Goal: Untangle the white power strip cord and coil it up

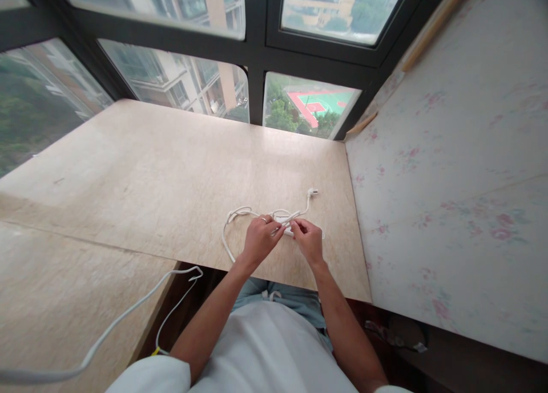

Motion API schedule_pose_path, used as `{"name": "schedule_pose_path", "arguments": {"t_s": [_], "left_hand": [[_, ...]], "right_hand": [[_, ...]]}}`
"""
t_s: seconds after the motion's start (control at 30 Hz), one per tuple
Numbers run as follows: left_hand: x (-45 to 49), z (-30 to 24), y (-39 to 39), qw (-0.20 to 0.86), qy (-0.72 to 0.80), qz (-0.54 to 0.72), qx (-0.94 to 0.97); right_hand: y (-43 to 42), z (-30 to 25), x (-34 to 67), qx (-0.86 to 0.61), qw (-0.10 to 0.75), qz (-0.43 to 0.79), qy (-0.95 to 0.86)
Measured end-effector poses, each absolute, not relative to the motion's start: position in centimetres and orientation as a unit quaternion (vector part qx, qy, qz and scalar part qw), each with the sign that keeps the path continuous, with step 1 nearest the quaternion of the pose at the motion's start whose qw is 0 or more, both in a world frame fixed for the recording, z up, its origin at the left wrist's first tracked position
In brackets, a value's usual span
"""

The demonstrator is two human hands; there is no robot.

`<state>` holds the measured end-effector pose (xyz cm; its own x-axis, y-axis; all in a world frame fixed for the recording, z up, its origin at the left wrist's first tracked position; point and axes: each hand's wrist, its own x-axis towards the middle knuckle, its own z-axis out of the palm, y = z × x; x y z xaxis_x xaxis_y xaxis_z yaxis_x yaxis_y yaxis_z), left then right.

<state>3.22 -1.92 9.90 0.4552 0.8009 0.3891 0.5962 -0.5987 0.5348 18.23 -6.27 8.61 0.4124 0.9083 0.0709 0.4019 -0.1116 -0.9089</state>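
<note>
A white power cord (240,211) lies in loose loops on the stone-look windowsill, its plug (313,193) resting to the upper right. Under the cord and between my hands shows part of a white block (281,219) that looks like a power strip; the rest of it is covered. My left hand (262,237), with a ring on one finger, is closed and pinches the cord. Just to its right, my right hand (310,240) is closed too, thumb and fingertips pinched at the cord. The exact grip of the right fingertips is small and partly hidden.
Another thicker white cable (115,323) crosses the lower left ledge (55,302) and hangs over a dark gap before me. Dark-framed windows (256,56) border the sill at the back. A flowered wall panel (454,170) closes the right side.
</note>
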Motion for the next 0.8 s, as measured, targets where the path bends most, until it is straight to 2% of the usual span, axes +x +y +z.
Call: {"name": "schedule_pose_path", "arguments": {"t_s": [0.33, 0.8], "left_hand": [[0.3, 9.4, -3.8, 0.173, 0.426, 0.37, 0.807], [3.2, 10.2, -2.5, 0.176, 0.438, 0.293, 0.831]], "right_hand": [[-6.0, 8.1, 18.9, -0.713, 0.471, 0.263, -0.449], [-6.5, 8.9, 17.5, -0.686, 0.472, 0.275, -0.481]]}}
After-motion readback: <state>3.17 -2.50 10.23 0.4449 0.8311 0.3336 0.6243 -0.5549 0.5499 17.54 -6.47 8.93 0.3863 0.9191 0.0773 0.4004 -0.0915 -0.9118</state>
